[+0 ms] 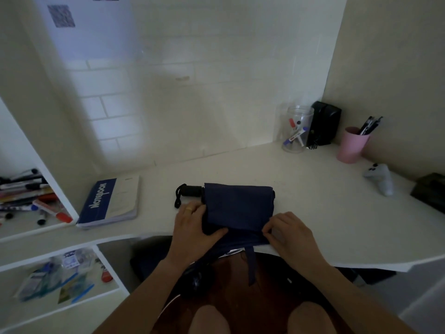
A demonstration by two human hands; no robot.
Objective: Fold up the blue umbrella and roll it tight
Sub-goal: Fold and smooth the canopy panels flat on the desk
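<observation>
The dark blue umbrella lies collapsed on the white desk, its canopy folded into a flat rectangle. Its black handle with a wrist cord points left. My left hand presses on the left end of the fabric near the handle, thumb lying across the folds. My right hand pinches the fabric's right front corner at the desk edge. The closure strap hangs down over the desk edge toward my lap.
A blue notebook lies to the left. At the back right stand a clear jar of markers, a black box, a pink pen cup and a white controller. Shelves with pens sit at left.
</observation>
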